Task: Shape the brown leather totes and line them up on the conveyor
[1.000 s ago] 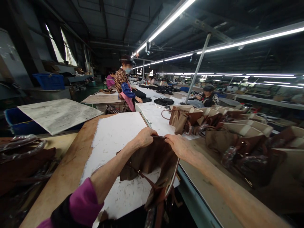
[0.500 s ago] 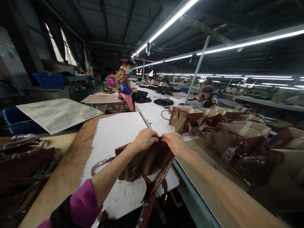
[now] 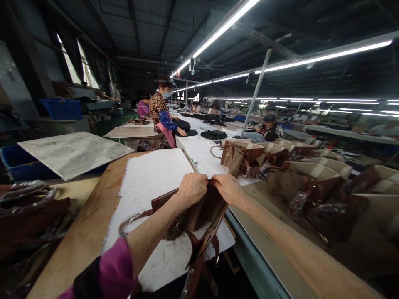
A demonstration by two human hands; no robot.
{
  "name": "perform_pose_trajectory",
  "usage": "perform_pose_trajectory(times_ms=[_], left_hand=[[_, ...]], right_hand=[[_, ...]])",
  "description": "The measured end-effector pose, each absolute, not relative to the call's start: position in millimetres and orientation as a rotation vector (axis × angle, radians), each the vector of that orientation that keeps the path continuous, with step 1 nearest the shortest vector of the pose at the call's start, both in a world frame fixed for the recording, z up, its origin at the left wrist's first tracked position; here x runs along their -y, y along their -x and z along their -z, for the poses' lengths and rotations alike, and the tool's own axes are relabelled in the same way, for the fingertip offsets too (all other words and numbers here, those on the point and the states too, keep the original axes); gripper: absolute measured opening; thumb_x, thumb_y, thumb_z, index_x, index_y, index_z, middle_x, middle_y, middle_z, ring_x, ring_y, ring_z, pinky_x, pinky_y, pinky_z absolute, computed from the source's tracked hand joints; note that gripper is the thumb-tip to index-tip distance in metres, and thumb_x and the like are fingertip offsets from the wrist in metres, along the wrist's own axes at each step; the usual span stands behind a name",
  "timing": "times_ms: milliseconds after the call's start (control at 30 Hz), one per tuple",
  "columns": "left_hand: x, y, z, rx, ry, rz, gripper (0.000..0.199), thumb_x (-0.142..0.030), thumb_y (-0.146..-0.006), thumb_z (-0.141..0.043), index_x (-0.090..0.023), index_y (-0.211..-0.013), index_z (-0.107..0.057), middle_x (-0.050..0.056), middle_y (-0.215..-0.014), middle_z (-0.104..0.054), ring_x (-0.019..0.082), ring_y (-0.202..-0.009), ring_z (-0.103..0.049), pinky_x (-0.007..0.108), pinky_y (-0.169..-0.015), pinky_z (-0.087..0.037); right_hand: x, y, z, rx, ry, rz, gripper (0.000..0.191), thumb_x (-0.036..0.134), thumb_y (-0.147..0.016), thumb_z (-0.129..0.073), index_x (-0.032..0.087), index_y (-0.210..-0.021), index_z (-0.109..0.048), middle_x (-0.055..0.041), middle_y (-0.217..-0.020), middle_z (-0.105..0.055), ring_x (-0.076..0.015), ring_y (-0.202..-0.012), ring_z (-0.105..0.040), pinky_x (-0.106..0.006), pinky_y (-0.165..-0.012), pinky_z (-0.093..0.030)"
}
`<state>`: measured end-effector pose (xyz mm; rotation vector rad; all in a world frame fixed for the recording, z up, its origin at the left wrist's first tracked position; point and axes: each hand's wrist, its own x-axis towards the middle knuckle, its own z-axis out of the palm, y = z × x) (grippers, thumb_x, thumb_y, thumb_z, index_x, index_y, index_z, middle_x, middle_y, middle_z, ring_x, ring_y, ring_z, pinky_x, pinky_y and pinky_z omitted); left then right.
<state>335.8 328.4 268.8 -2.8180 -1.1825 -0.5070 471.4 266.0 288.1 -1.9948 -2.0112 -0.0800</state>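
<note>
A brown handbag is tilted over the white sheet at the table's near edge. My left hand is closed on the bag's upper rim. Right beside it, my right hand pinches the same rim, the fingertips of both hands nearly touching. A plastic-wrapped handle sticks out to the left of the bag, and brown straps hang down toward me. What lies under my fingers, beyond the rim, is hidden.
Several brown and tan handbags stand in rows on the right-hand table. More brown pieces with plastic-wrapped handles lie at far left, near a pale board. Ahead, a co-worker stands by dark stacked pieces.
My left hand has rolled over at the rim, its back turning more upward, and the left forearm has shifted slightly. The co-worker's hand has come down onto the dark pieces.
</note>
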Motion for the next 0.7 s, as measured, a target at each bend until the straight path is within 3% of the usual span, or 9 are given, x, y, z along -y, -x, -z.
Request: perform_pose_trajectory(times_ms=[233,400,700], left_hand=[[-332,-336,-268,1.202,2.862,0.532,0.034,-0.032,-0.080,-0.031,-0.019,-0.082,-0.063,0.009,-0.079,-0.064,0.023,-0.078,-0.058,0.032,-0.069,-0.041],[-333,-335,-269,1.258,2.908,0.565,0.033,-0.031,-0.078,-0.033,-0.019,-0.082,-0.064,0.009,-0.082,-0.064,0.022,-0.081,-0.057,0.032,-0.071,-0.040],[-336,-332,-277,1.269,3.034,0.663,0.024,-0.031,-0.073,-0.042,-0.024,-0.080,-0.065,0.002,-0.076,-0.064,0.017,-0.074,-0.056,0.025,-0.062,-0.039]], right_hand=[[-257,-500,-281,2.014,1.920,-0.194,0.027,0.032,-0.079,-0.043,0.017,-0.062,-0.057,0.0008,-0.055,-0.052,-0.0119,-0.056,-0.046,-0.022,-0.049,-0.025],[-256,-503,-277,2.022,1.904,-0.030,0.032,0.032,-0.082,-0.038,0.017,-0.058,-0.053,0.0021,-0.051,-0.045,-0.0106,-0.052,-0.042,-0.022,-0.051,-0.024],[-254,-497,-276,1.985,1.963,0.137,0.032,0.032,-0.082,-0.040,0.018,-0.057,-0.052,0.0004,-0.053,-0.049,-0.0111,-0.054,-0.043,-0.022,-0.053,-0.024]])
